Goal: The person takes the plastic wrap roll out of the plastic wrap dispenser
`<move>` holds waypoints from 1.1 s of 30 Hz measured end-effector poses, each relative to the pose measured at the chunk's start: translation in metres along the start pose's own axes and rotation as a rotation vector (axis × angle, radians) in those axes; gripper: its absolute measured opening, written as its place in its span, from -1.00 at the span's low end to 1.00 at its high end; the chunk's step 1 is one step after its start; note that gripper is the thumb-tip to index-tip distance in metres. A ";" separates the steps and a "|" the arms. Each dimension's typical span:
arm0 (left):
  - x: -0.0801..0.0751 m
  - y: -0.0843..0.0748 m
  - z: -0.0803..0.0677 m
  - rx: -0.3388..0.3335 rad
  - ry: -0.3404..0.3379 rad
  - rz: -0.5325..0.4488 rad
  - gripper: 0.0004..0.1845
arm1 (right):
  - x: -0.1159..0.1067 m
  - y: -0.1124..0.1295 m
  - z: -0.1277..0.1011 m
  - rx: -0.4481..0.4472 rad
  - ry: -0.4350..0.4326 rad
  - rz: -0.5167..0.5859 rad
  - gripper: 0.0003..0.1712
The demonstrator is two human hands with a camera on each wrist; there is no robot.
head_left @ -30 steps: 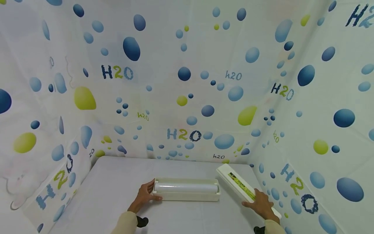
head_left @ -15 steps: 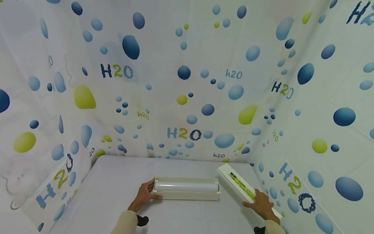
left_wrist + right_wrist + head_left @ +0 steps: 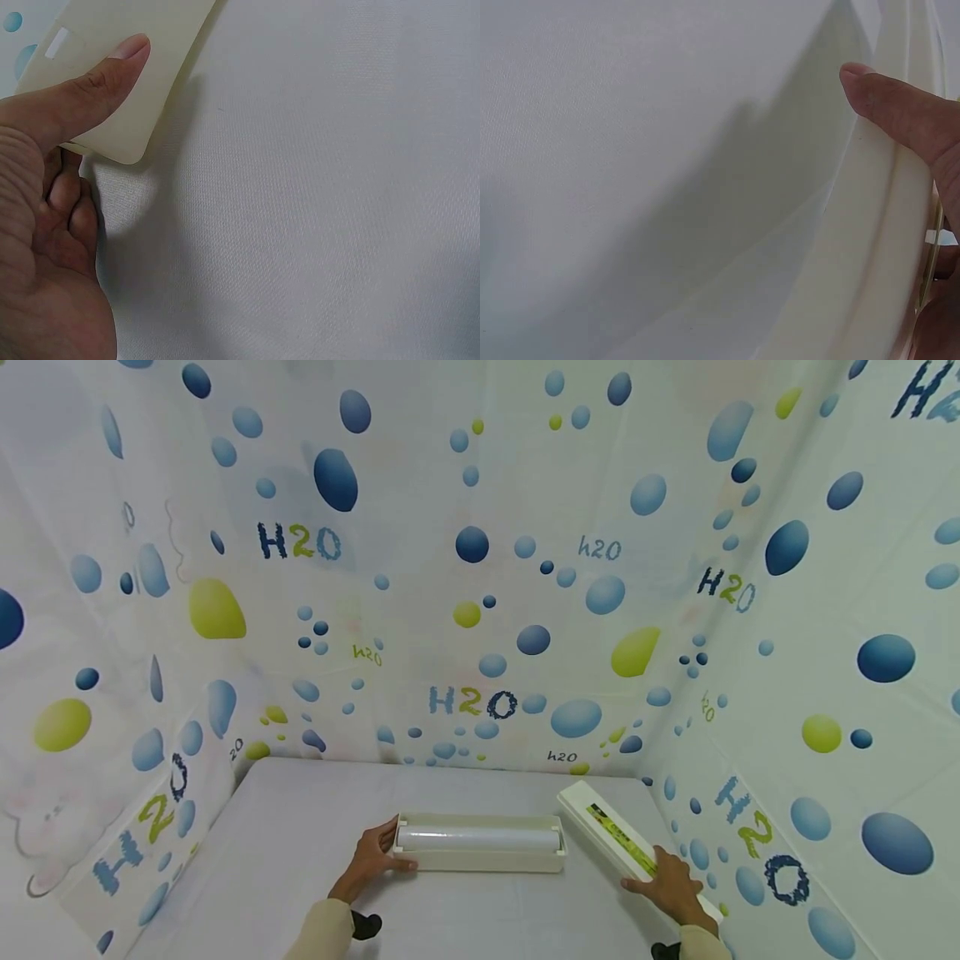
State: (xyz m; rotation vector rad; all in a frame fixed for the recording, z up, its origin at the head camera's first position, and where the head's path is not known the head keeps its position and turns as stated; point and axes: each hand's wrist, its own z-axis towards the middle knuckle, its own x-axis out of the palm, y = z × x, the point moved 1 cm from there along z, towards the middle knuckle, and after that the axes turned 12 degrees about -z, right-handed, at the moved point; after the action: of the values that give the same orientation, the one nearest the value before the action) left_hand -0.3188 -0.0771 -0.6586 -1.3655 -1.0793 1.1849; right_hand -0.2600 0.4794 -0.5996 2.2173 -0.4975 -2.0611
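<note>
A cream cling film dispenser box [image 3: 487,862] lies lengthwise on the white table, its top off, with a shiny roll of cling film [image 3: 480,838] inside. My left hand [image 3: 370,862] grips the box's left end; in the left wrist view the thumb lies on the front wall [image 3: 161,82] and the fingers are behind the end. At the right, a long white lid [image 3: 600,823] with a yellow-green label [image 3: 621,838] slants toward me. My right hand [image 3: 670,883] holds the lid near its close end, the thumb along one edge [image 3: 870,202] in the right wrist view. The lid's underside is hidden.
The table [image 3: 300,810] has a pale cloth on it. Behind and on both sides hang white curtains [image 3: 420,527] printed with blue and green drops and "H2O". The right curtain [image 3: 750,827] stands close beside the lid and right hand.
The view has tilted very slightly. Both hands, the box and the lid stay in nearly the same places.
</note>
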 end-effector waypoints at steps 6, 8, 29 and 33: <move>-0.004 0.011 0.005 0.001 0.005 -0.017 0.30 | 0.001 -0.001 0.001 0.004 -0.005 0.006 -0.08; -0.005 0.012 0.006 0.004 0.010 -0.025 0.31 | 0.002 -0.002 0.002 0.011 -0.004 0.009 -0.09; 0.000 0.003 0.002 0.023 -0.006 -0.004 0.24 | 0.005 -0.003 -0.001 0.033 0.012 0.002 -0.09; 0.001 0.003 0.000 0.047 -0.001 0.016 0.23 | 0.006 -0.004 -0.002 0.029 0.011 0.004 -0.09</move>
State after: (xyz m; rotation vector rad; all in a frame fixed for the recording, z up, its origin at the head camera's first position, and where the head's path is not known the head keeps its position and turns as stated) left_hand -0.3190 -0.0765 -0.6621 -1.3400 -1.0372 1.2155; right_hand -0.2573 0.4809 -0.6058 2.2397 -0.5339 -2.0519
